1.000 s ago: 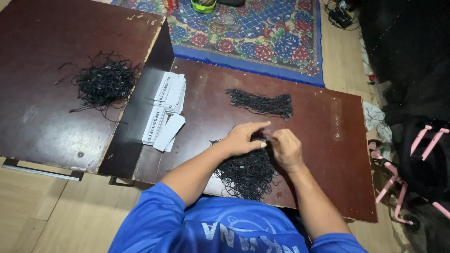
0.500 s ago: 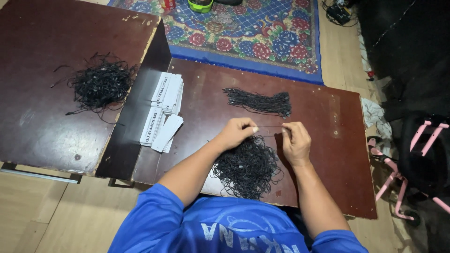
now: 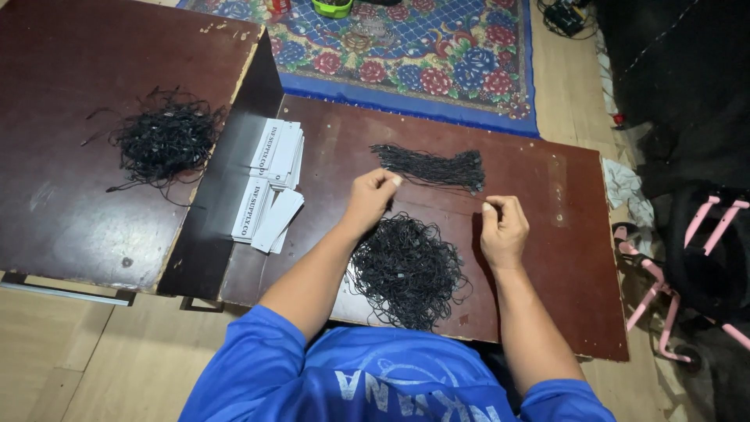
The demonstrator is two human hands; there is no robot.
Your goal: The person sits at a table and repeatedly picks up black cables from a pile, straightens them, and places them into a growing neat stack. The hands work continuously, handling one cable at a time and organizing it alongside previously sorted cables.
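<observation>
I see my left hand [image 3: 373, 195] and right hand [image 3: 504, 227] pinched shut, well apart, above a tangled pile of black strings [image 3: 406, 270] on the brown table [image 3: 562, 258]. A neat string bundle [image 3: 433, 167] lies just beyond them.

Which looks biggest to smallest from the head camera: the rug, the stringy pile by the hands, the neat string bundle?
1. Flowered rug
2. Tangled black pile between the hands
3. Straightened string bundle

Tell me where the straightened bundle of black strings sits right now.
In the head view the straightened bundle of black strings lies on the dark board, just beyond the left hand, farther from the person than the tangled string pile.
</observation>
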